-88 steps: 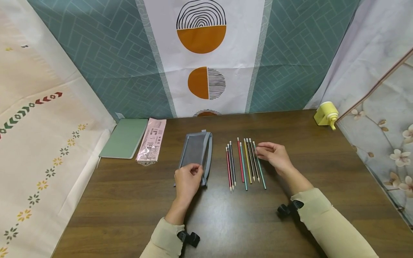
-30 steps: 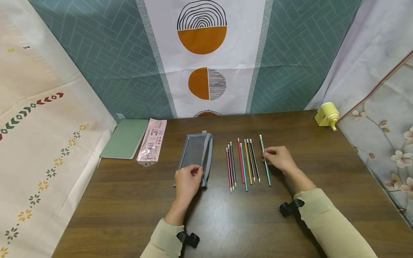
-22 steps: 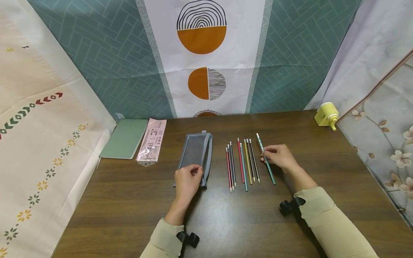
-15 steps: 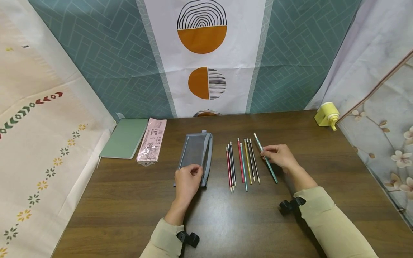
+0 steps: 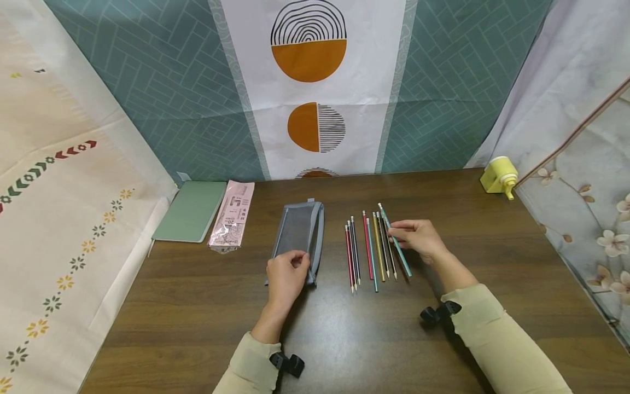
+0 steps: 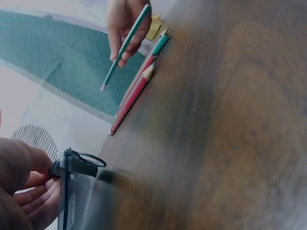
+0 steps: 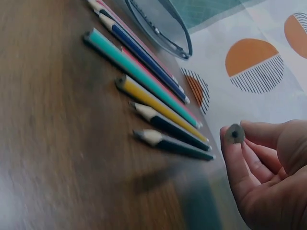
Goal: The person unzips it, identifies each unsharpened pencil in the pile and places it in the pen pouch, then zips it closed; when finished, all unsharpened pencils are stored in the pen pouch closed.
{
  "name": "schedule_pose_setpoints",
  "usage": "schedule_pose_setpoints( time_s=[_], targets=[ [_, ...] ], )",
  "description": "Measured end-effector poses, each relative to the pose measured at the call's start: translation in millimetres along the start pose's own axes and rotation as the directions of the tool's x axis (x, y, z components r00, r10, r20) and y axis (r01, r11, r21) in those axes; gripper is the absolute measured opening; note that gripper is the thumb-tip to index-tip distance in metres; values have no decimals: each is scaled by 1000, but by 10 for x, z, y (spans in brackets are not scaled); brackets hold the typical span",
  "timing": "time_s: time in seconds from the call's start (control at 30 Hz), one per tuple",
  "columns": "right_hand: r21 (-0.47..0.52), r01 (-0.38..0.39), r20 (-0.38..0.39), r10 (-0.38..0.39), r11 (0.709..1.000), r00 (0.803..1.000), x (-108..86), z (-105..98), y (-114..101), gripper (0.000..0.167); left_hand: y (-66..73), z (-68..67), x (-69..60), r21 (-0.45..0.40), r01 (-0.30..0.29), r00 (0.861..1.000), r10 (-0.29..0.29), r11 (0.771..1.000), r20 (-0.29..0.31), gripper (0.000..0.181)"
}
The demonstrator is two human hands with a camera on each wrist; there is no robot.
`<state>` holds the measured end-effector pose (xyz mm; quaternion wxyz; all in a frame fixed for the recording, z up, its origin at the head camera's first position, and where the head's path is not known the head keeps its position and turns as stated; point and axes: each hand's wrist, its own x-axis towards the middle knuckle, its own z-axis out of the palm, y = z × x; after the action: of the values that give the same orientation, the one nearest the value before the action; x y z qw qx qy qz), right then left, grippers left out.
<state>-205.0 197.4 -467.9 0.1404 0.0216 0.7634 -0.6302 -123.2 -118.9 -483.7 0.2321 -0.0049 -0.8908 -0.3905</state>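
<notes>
A teal pencil (image 5: 401, 258) is pinched between the thumb and fingers of my right hand (image 5: 418, 239). It is held above the table, slanting, beside the rightmost black pencil. In the right wrist view its flat, unsharpened end (image 7: 234, 134) faces the camera. To its left lie several pencils in a loose row, among them a yellow pencil (image 5: 378, 246), another teal pencil (image 5: 371, 254) and a red pencil (image 5: 367, 246). My left hand (image 5: 287, 279) pinches the near end of a grey mesh pencil case (image 5: 295, 227), beside its zipper in the left wrist view (image 6: 29, 191).
A green notebook (image 5: 189, 212) and a pink plastic packet (image 5: 232, 213) lie at the back left of the wooden table (image 5: 344, 345). A yellow bottle (image 5: 497, 174) with a nozzle lies at the back right. Patterned cloths hang around the table.
My right hand lifted the teal pencil from the row's right end and moved it rightward. It then tilted the pencil and brought it back left beside the row. The left hand stayed put.
</notes>
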Motion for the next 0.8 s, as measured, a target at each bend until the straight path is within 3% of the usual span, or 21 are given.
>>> schedule_pose_setpoints(
  time_s=[0.3, 0.8],
  targets=[
    [87, -14, 61, 9, 996, 998, 28, 234, -31, 37, 17, 2, 7, -2, 6, 1000, -6, 1000, -2, 6],
    [118, -36, 154, 17, 992, 988, 81, 731, -115, 35, 31, 0, 11, -10, 29, 1000, -29, 1000, 5, 6]
  ],
)
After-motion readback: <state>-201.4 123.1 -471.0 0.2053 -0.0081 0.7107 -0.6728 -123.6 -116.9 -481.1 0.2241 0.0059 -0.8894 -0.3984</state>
